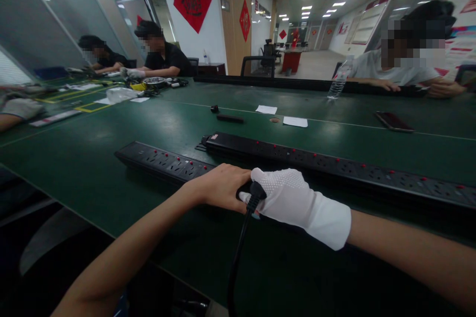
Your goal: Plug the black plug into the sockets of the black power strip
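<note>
My bare left hand (223, 185) is wrapped over the right end of a short black power strip (163, 159), which has red lights beside its sockets. In a white dotted glove, my right hand (284, 190) closes around a black plug (257, 191), right at my left fingertips. The plug's black cable (240, 252) hangs toward me over the near edge. My fingers hide where the plug and the strip's end meet. Just behind lies a longer black power strip (327, 162), reaching off to the right.
On the green table (167, 119) lie a small black bar (229, 119), white paper slips (295, 122) and a phone (394, 121). A clear bottle (339, 81) stands at the far side. Several people sit around; a gloved hand (22, 108) shows at far left.
</note>
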Demonstrator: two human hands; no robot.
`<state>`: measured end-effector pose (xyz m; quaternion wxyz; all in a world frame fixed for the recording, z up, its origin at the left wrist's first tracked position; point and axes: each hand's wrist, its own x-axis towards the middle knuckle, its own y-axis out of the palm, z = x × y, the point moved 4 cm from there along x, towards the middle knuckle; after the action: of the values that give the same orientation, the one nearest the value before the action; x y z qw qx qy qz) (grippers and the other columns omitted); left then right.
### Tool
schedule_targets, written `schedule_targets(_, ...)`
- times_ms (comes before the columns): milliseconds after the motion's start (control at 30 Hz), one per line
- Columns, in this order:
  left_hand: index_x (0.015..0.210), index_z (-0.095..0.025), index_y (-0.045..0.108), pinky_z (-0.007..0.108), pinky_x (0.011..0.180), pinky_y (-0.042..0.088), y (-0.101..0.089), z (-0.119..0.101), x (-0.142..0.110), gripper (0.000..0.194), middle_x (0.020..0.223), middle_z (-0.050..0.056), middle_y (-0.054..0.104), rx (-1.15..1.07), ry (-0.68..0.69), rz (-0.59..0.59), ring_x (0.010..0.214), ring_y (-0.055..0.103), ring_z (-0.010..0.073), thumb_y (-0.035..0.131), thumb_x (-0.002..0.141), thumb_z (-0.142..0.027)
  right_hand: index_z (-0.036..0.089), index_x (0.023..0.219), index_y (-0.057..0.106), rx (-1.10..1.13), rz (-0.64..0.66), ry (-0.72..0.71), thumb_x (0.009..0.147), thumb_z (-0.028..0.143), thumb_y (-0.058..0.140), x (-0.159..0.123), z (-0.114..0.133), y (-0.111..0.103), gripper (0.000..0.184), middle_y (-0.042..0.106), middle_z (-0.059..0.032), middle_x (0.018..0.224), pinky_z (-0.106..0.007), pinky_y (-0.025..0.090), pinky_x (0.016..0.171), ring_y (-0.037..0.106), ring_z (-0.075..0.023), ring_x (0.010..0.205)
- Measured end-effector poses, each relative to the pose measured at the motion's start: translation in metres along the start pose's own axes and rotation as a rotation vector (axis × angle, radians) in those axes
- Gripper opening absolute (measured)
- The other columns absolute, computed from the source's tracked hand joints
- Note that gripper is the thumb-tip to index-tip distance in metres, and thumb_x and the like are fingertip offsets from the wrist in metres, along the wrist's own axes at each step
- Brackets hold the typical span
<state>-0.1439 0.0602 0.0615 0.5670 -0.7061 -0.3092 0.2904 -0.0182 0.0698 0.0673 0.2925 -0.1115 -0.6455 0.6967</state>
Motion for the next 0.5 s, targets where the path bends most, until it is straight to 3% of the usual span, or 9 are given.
schedule_targets(500,0.097,-0.017,0.051,0.031,0.071,0.042,-0.0004,0.0007,-0.0001,0.057,0.096,0.006,0.062,0.002,0.000,-0.012,0.083,0.059,0.0220,0.052,0.068,-0.066,0.019,0.095,0.050,-0.031,-0.025,-0.003,0.081,0.049,0.046,0.0007,-0.0004,0.0015,0.033,0.062,-0.0024,0.079,-0.026,0.037,0.057,0.057,-0.0150,0.066)
